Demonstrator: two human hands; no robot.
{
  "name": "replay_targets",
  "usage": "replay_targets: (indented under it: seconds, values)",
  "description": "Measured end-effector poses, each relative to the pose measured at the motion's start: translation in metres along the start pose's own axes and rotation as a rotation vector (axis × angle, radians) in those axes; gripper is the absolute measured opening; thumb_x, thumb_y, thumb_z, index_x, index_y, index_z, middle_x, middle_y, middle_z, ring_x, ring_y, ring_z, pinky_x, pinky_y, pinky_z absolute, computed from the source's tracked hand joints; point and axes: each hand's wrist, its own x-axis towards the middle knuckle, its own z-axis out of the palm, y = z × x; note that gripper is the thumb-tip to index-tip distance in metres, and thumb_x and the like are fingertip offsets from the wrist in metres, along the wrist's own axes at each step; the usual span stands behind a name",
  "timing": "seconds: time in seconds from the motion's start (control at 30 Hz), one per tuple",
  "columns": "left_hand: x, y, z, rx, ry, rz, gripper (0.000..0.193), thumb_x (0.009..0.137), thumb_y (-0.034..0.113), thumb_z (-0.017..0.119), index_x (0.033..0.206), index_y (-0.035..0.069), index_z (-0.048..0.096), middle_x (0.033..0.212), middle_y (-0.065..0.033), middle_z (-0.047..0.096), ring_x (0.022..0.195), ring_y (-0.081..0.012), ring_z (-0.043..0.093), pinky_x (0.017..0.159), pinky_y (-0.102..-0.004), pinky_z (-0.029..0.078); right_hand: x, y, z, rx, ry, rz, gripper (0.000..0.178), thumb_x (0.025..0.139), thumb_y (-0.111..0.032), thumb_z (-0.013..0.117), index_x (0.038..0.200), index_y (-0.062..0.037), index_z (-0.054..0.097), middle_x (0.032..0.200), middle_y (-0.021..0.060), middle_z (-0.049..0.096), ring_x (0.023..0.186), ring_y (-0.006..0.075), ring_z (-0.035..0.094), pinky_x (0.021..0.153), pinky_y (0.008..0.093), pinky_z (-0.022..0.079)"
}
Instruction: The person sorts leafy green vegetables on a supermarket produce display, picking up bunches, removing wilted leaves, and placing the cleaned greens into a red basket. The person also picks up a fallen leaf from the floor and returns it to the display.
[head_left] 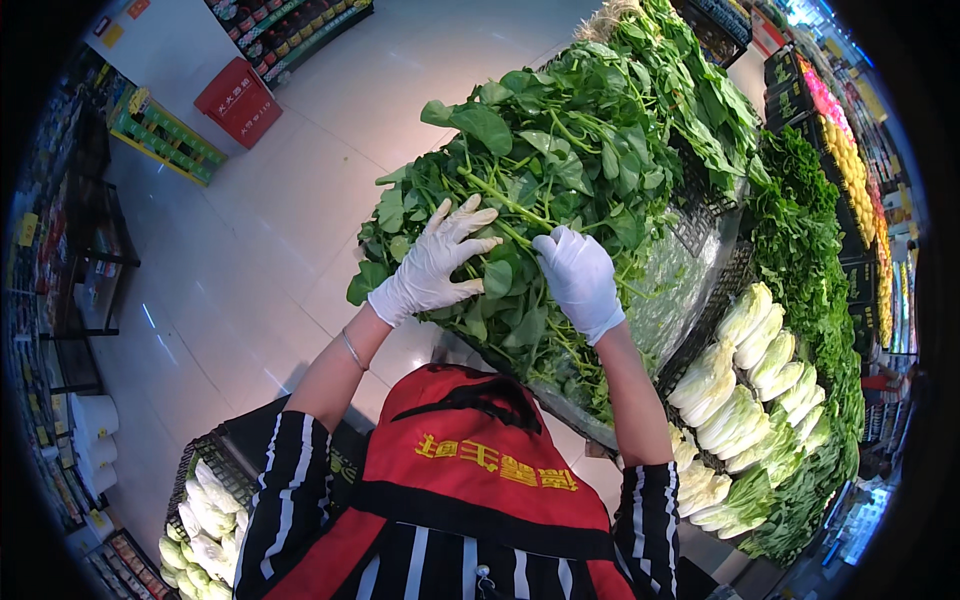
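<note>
A large heap of leafy green vegetables [570, 135] with broad leaves and thin stems lies on the display stand in front of me. White gloves cover both of my hands. My left hand [435, 262] rests on the heap's near left side, its fingers spread over the leaves. Just to the right, my right hand [580, 280] is closed, with thumb and fingers pinched around green stems [503, 200] that run up and left into the pile. Its fingertips are partly hidden by the back of the glove.
Pale napa cabbages [735, 420] lie in rows at the right, beside darker greens [800, 215]. More cabbages [205, 535] fill a black crate at the lower left. A red box [238, 102] stands across the tiled floor [250, 240]. My red apron [470, 430] hangs close below my hands.
</note>
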Motion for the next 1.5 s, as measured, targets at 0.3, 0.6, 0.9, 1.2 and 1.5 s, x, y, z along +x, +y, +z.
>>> replay_targets:
  seconds: [0.3, 0.6, 0.9, 1.2, 1.5]
  values:
    - [-0.001, 0.001, 0.003, 0.044, 0.019, -0.001, 0.064, 0.072, 0.031, 0.084, 0.131, 0.018, 0.061, 0.152, -0.0088, 0.047, 0.150, -0.0340, 0.034, 0.125, -0.0568, 0.019, 0.023, -0.001, 0.014, -0.019, -0.001, -0.054, 0.008, 0.087, -0.012, 0.062, 0.080, -0.0108, 0.057, 0.077, 0.0093, 0.055, 0.065, 0.0288, 0.060, 0.056, 0.0415, 0.048]
    - [-0.008, 0.005, -0.007, 0.038, -0.025, 0.016, 0.074, 0.072, 0.026, 0.082, 0.140, 0.020, 0.056, 0.155, -0.0111, 0.043, 0.150, -0.0364, 0.033, 0.124, -0.0604, 0.018, -0.047, -0.020, -0.029, 0.503, 0.217, 0.458, 0.011, 0.088, 0.000, 0.069, 0.097, -0.0045, 0.065, 0.084, 0.0113, 0.061, 0.070, 0.0273, 0.060, 0.065, 0.0347, 0.049]
    - [-0.018, 0.018, -0.013, 0.079, 0.000, 0.024, 0.065, 0.077, 0.018, 0.071, 0.140, 0.018, 0.056, 0.151, -0.0128, 0.047, 0.148, -0.0352, 0.037, 0.125, -0.0564, 0.016, -0.089, -0.018, -0.057, 0.439, 0.040, 0.660, 0.015, 0.095, -0.014, 0.069, 0.106, -0.0034, 0.070, 0.094, 0.0132, 0.067, 0.083, 0.0287, 0.067, 0.075, 0.0372, 0.052]
    - [-0.033, 0.024, 0.002, 0.097, 0.159, -0.005, 0.051, 0.082, 0.012, 0.070, 0.133, 0.015, 0.062, 0.143, -0.0110, 0.054, 0.141, -0.0329, 0.046, 0.119, -0.0520, 0.029, 0.035, -0.046, 0.018, 0.075, 0.075, 0.354, 0.015, 0.091, -0.022, 0.072, 0.095, -0.0079, 0.067, 0.085, 0.0127, 0.061, 0.079, 0.0335, 0.061, 0.067, 0.0451, 0.048]
    - [-0.032, 0.032, -0.005, -0.301, 0.430, -0.168, 0.045, 0.084, 0.001, 0.067, 0.128, 0.009, 0.065, 0.137, -0.0141, 0.060, 0.128, -0.0305, 0.058, 0.110, -0.0430, 0.044, 0.035, -0.047, 0.036, 0.271, 0.205, 0.396, 0.018, 0.085, -0.013, 0.077, 0.085, -0.0069, 0.060, 0.079, 0.0102, 0.058, 0.071, 0.0294, 0.058, 0.066, 0.0401, 0.047]
